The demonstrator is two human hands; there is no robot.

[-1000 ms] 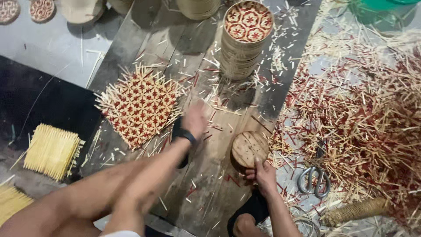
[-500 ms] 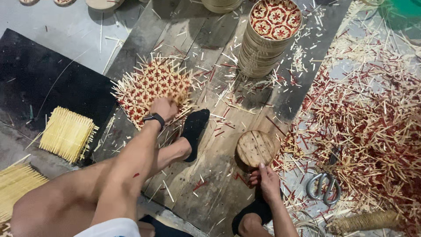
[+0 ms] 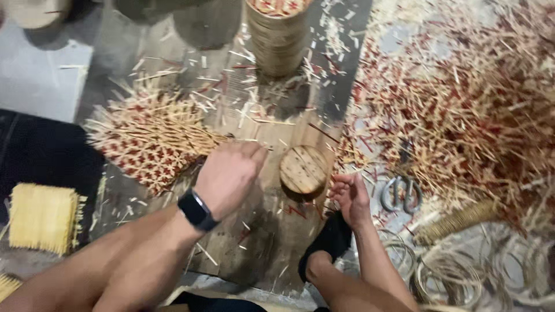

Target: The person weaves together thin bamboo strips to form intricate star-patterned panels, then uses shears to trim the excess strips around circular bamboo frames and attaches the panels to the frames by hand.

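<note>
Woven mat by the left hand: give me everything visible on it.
The woven mat is a flat panel of pale straw-like strips laced with red into a repeating star lattice. Loose strip ends bristle from every edge. It lies flat on the dark wooden board, partly over the black mat. The left hand grips its right edge.

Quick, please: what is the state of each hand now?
Left hand: closed on the edge of the woven bamboo mat.
Right hand: fingers curled, holding nothing visible, beside the round wooden block.
</note>
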